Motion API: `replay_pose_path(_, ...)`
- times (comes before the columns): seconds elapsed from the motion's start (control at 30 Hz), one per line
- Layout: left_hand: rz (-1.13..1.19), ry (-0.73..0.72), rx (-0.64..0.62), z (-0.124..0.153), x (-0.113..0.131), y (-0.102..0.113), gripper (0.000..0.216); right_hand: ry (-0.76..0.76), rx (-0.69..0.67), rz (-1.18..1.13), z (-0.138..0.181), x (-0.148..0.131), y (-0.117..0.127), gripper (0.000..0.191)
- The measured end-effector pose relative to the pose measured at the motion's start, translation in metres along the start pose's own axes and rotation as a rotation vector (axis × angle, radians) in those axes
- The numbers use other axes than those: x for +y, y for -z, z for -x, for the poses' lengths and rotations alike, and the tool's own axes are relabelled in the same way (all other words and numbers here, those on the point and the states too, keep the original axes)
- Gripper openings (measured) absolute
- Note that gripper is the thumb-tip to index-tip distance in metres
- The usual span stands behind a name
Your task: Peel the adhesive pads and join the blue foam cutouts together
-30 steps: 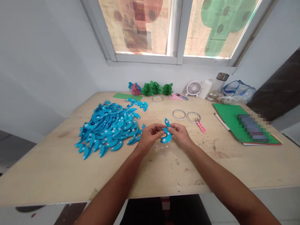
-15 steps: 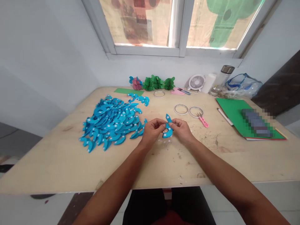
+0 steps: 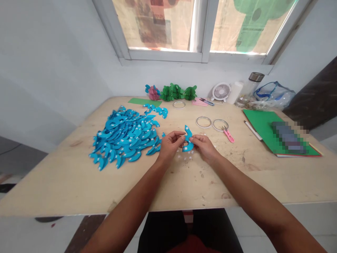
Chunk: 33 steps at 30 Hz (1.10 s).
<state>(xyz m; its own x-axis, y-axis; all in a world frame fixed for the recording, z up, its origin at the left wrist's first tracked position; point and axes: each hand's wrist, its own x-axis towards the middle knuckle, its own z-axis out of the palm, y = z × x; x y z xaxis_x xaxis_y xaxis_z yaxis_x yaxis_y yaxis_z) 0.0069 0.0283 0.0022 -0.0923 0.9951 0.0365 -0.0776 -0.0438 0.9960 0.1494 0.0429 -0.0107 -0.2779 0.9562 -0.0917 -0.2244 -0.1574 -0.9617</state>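
A curved blue paper piece with small white squares on it stands between my hands above the front middle of the table. My right hand pinches its right edge between thumb and fingers. From the other side, my left hand has thumb and forefinger closed at the inner curve of the same piece; the exact contact is partly hidden. Tiny white scraps lie on the wood just below. To the left spreads a big heap of similar blue paper pieces, many bearing white squares.
Tape rolls and pink-handled thread snips lie beyond my right hand. Along the wall stand green paper figures, a small white fan and a bottle. Green sheets lie at the right, beside a pen.
The blue piece has turned slightly and shifted a little between my fingers. Both hands stay in nearly the same place, fingers still closed at it.
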Motion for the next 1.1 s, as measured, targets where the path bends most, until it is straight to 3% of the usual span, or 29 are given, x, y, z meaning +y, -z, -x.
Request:
replay_pose_path(0.1,0.022,-0.01,-0.042,-0.001,0.0,0.003,0.027,-0.016,0.027,-0.08,-0.002,0.001,0.002,0.021)
replay_pose_path(0.2,0.019,-0.026,-0.09,0.0,0.004,0.008,0.017,-0.039,0.053,-0.163,-0.002,0.0,0.004,0.018)
replay_pose_path(0.5,-0.154,-0.101,-0.324,0.005,0.019,0.017,0.012,-0.088,0.106,-0.237,-0.001,-0.004,0.003,0.018)
replay_pose_path(0.7,-0.309,-0.217,-0.273,0.007,0.02,0.011,0.012,-0.085,0.109,-0.245,-0.002,-0.002,0.003,0.018)
replay_pose_path(0.87,-0.304,-0.235,-0.194,0.006,0.017,0.008,0.014,-0.077,0.106,-0.209,-0.004,0.002,0.003,0.02)
replay_pose_path(1.1,-0.328,-0.26,-0.221,0.005,0.016,0.011,0.011,-0.057,0.107,-0.214,-0.006,0.006,0.005,0.02)
